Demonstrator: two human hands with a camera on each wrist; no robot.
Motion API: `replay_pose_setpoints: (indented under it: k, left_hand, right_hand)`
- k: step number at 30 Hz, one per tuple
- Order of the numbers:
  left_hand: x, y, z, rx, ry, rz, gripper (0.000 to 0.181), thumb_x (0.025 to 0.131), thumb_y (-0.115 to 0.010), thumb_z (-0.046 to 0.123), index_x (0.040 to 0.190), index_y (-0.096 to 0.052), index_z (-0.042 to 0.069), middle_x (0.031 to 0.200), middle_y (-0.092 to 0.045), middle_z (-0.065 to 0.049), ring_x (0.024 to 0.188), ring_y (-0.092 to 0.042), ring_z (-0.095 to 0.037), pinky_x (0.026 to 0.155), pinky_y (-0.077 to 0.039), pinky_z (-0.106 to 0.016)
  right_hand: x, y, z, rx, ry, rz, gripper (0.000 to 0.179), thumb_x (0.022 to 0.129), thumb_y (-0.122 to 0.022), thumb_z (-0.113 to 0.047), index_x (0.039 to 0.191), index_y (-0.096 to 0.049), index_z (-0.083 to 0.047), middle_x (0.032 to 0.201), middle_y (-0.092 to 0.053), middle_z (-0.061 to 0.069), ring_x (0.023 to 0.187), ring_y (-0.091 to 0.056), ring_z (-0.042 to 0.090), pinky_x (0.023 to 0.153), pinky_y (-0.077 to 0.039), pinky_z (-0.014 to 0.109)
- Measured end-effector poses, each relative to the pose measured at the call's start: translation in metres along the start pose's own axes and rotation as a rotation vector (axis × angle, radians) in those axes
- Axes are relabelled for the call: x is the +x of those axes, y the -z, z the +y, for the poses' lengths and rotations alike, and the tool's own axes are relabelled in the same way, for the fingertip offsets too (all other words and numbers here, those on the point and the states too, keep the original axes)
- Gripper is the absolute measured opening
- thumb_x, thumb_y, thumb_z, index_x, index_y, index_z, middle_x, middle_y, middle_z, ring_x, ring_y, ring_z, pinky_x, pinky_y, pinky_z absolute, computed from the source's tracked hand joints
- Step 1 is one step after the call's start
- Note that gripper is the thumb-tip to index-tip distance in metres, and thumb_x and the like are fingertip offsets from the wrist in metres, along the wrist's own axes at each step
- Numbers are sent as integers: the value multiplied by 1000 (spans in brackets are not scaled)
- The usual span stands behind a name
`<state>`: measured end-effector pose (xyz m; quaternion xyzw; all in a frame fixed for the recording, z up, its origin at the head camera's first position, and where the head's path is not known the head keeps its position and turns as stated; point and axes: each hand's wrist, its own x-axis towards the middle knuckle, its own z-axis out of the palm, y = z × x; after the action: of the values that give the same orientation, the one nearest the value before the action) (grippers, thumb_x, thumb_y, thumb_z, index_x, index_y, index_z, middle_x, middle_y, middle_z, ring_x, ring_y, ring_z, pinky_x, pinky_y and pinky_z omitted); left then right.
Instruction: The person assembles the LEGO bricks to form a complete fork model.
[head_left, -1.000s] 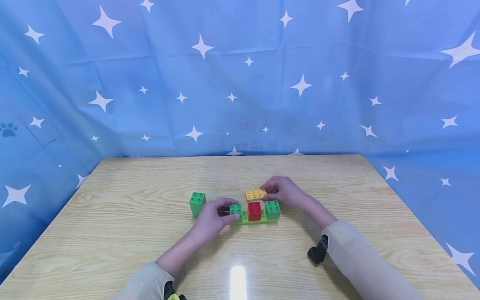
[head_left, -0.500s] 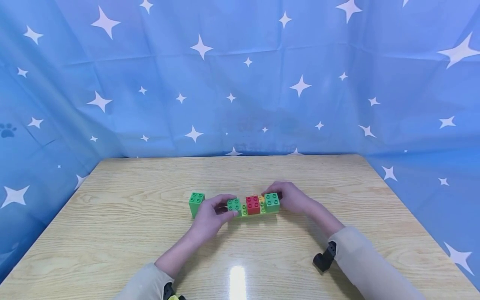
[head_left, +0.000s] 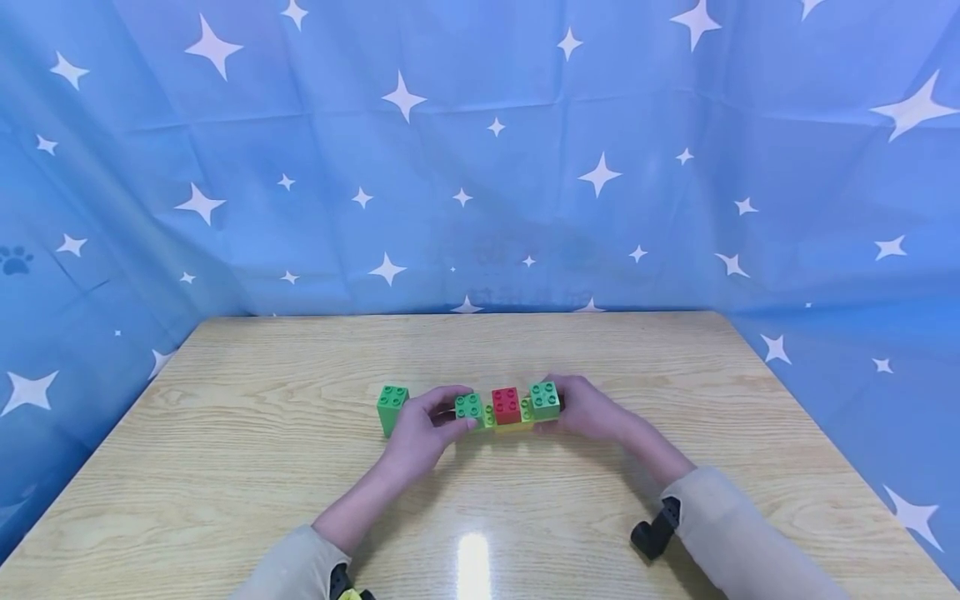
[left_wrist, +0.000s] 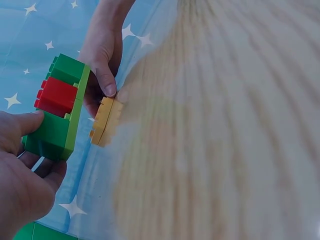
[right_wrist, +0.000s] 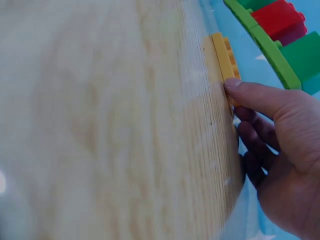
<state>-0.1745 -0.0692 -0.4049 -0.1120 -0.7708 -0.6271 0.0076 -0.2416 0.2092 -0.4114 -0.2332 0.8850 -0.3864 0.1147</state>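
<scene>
In the head view my left hand [head_left: 417, 433] grips the left end of a row of toy building bricks, with a green brick [head_left: 469, 407] between thumb and fingers. A light green base [left_wrist: 76, 117] carries this brick, a red brick [head_left: 506, 406] in the middle and another green brick [head_left: 545, 400] at the right end. The row is raised above the table. Below it, my right hand [head_left: 592, 408] pinches one end of a flat yellow brick [right_wrist: 222, 55], which sits low against the tabletop. A gap shows between yellow brick and base in the left wrist view.
A tall green brick [head_left: 392, 407] stands beside my left hand on the wooden table [head_left: 225, 467]. Behind the table hangs a blue cloth [head_left: 480, 150] with white stars. Black wrist cameras [head_left: 656, 530] are strapped at both sleeves.
The left hand has lifted the brick row off the table. The right hand has moved the yellow brick from behind the row toward me, to beneath it.
</scene>
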Motion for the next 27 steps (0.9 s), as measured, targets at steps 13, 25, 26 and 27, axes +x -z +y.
replay_pose_setpoints:
  k: [13, 25, 26, 27]
  left_hand:
    - [2, -4, -1, -4, 17, -11, 39, 89, -78, 3, 127, -69, 2, 119, -70, -13, 110, -67, -31, 95, -56, -39]
    - [6, -9, -3, 27, 38, 0, 42, 88, -79, 4, 128, -68, 1, 121, -69, -14, 112, -66, -32, 96, -56, -39]
    - [7, -10, -3, 28, 36, -3, 42, 88, -79, 4, 128, -68, 1, 121, -69, -14, 111, -66, -32, 96, -56, -39]
    - [7, -10, -3, 31, 35, -6, 42, 88, -79, 4, 128, -68, 1, 121, -69, -15, 111, -66, -32, 96, -56, -38]
  right_hand:
    - [-9, 2, -1, 21, -20, -10, 50, 76, -91, -14, 119, -68, -6, 106, -70, -1, 100, -66, 18, 90, -55, 39]
    - [-16, 5, -9, 59, -34, 35, 80, 75, -92, -24, 146, -56, -15, 136, -60, 12, 112, -63, 30, 93, -56, 41]
    - [-16, 5, -10, 61, -30, 40, 80, 75, -92, -24, 146, -56, -16, 138, -59, 12, 115, -62, 31, 95, -55, 43]
    - [-16, 5, -11, 60, -23, 45, 80, 76, -92, -23, 147, -56, -16, 140, -58, 12, 118, -61, 32, 97, -54, 44]
